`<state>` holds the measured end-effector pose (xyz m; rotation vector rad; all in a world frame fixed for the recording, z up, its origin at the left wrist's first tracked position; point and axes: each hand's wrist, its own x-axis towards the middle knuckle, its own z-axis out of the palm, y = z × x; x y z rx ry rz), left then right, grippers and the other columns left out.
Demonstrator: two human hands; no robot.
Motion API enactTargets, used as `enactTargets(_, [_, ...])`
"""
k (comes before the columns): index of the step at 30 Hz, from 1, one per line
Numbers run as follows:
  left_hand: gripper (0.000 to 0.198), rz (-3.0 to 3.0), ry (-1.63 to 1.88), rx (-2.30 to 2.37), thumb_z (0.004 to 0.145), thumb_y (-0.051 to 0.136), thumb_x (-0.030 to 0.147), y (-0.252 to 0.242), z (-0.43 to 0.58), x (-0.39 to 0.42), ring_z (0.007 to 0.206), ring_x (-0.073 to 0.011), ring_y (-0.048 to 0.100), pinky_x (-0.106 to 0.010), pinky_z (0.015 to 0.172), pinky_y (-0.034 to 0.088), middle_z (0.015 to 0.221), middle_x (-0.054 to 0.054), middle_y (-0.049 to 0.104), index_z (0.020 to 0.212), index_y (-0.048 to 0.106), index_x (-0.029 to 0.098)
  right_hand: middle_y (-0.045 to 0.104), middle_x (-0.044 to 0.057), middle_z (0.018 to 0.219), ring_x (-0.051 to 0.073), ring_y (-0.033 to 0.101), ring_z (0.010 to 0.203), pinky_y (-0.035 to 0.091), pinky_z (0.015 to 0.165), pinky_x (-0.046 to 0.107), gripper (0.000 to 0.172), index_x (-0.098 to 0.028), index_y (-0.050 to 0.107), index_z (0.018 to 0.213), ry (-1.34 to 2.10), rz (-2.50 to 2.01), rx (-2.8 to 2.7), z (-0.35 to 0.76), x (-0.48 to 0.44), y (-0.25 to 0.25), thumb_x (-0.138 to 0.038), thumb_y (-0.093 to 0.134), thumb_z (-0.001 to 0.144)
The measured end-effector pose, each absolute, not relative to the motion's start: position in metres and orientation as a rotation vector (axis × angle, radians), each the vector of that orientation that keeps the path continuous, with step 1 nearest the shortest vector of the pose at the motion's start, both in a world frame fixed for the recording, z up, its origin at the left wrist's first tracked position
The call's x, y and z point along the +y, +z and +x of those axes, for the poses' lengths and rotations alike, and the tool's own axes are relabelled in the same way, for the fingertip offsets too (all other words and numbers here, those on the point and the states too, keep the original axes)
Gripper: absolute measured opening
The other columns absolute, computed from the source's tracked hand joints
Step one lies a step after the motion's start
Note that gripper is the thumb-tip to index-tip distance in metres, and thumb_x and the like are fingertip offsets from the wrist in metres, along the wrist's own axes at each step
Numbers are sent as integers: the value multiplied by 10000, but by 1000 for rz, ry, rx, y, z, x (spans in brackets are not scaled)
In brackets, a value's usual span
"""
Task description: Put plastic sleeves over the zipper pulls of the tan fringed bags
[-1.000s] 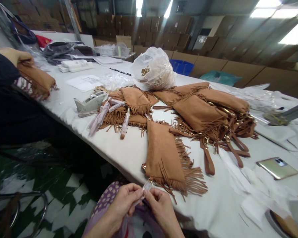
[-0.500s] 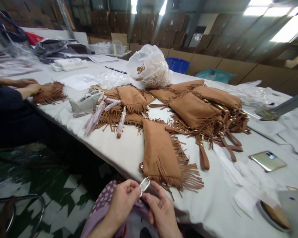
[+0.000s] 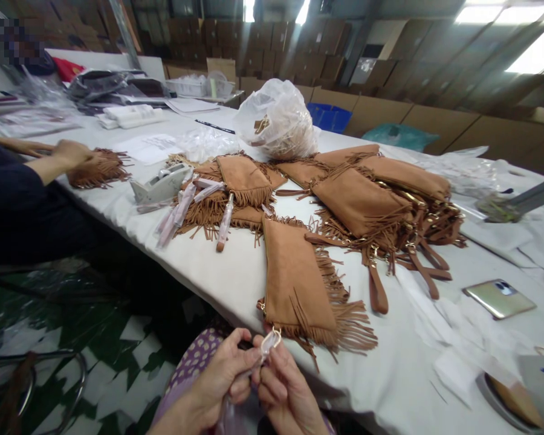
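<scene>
My left hand (image 3: 225, 370) and my right hand (image 3: 286, 382) meet over my lap at the table's edge. Between their pinched fingertips is a small gold-rimmed metal clasp (image 3: 272, 340) with clear plastic film about it. More film hangs below my left hand. Just beyond the clasp lies a brown fringed pouch (image 3: 297, 278), its fringe spread to the right; whether the clasp is joined to it I cannot tell. Past this pouch, film-wrapped wrist straps (image 3: 225, 222) lie beside a grey tape dispenser (image 3: 161, 184).
A heap of fringed pouches (image 3: 362, 199) with hanging straps lies right of centre, before a stuffed plastic bag (image 3: 276, 118). A phone (image 3: 499, 298) and a round-ended brown object (image 3: 510, 399) are at right. At far left a co-worker's hand (image 3: 70, 154) rests on another fringed pouch (image 3: 98, 169).
My hands have drawn closer together, and my right fingers now close on the clasp. Plastic film now hangs below my left hand. The co-worker's hand has shifted on the left pouch.
</scene>
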<state>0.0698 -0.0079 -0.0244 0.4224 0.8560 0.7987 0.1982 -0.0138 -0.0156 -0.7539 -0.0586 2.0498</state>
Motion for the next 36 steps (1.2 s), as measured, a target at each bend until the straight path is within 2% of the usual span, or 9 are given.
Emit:
enactTargets(3, [323, 272, 675, 623, 747, 735, 332, -25, 64, -5, 318, 30, 209, -127, 338, 113, 578, 61, 529, 900, 504, 165, 486, -86, 643, -41, 137, 357, 193, 337, 71, 210, -154, 619, 802, 2107, -555, 12, 202, -9, -19, -305, 752, 746])
enactTargets(8, [342, 215, 630, 539, 735, 748, 365, -35, 67, -7, 311, 37, 181, -125, 330, 87, 569, 51, 547, 891, 539, 144, 438, -120, 607, -49, 80, 327, 153, 328, 63, 215, -210, 624, 998, 2188, -448, -43, 204, -2, -24, -306, 685, 816])
enactTargets(14, [449, 525, 703, 801, 770, 694, 438, -26, 50, 2, 281, 8, 243, -135, 319, 122, 619, 55, 603, 1002, 371, 228, 615, -2, 664, 15, 398, 338, 244, 335, 144, 410, -142, 623, 987, 1948, -1012, -644, 213, -15, -36, -451, 718, 736])
enactTargets(17, [436, 780, 713, 903, 808, 639, 459, -12, 42, 8, 316, 3, 267, -129, 335, 140, 673, 37, 624, 1033, 344, 229, 626, 23, 671, 93, 506, 404, 353, 368, 193, 458, -143, 598, 1105, 1533, -1425, -968, 230, -24, -35, -469, 643, 786])
enactTargets(20, [406, 962, 613, 914, 805, 621, 484, -4, 50, 8, 339, -18, 336, -133, 346, 190, 694, 36, 625, 977, 355, 231, 657, 104, 958, 216, 638, 747, 526, 622, 313, 485, -197, 522, 1274, 802, -1587, -1390, 245, -22, -28, -310, 601, 808])
enactTargets(22, [389, 1027, 539, 890, 797, 592, 532, -5, 62, 6, 369, -53, 413, -156, 377, 280, 671, 38, 616, 918, 380, 229, 564, 146, 1234, 308, 576, 1033, 507, 812, 436, 557, -249, 504, 1309, 388, -1520, -1768, 250, -14, -27, -173, 583, 762])
enactTargets(24, [350, 1137, 547, 995, 816, 534, 550, -11, 73, 6, 466, -103, 505, -197, 463, 372, 630, 37, 589, 841, 424, 219, 505, 156, 1318, 343, 531, 1091, 485, 825, 498, 535, -270, 560, 1254, 126, -1446, -2029, 251, -3, -30, -105, 550, 745])
enactTargets(31, [182, 1796, 823, 1376, 857, 407, 227, -25, 74, 29, 987, -247, 559, -394, 882, 421, 1031, -93, 603, 981, 538, 206, 599, 145, 1170, 260, 561, 973, 489, 761, 414, 334, -210, 612, 1137, -130, -1353, -2078, 253, 9, -52, -93, 470, 857])
enactTargets(36, [248, 1999, 778, 1414, 756, 496, 126, -25, 86, 41, 882, -250, 548, -408, 803, 444, 913, -60, 588, 991, 507, 206, 639, 126, 1068, 246, 566, 954, 485, 776, 401, 297, -162, 581, 1101, -91, -1307, -1955, 255, 3, -56, -67, 450, 853])
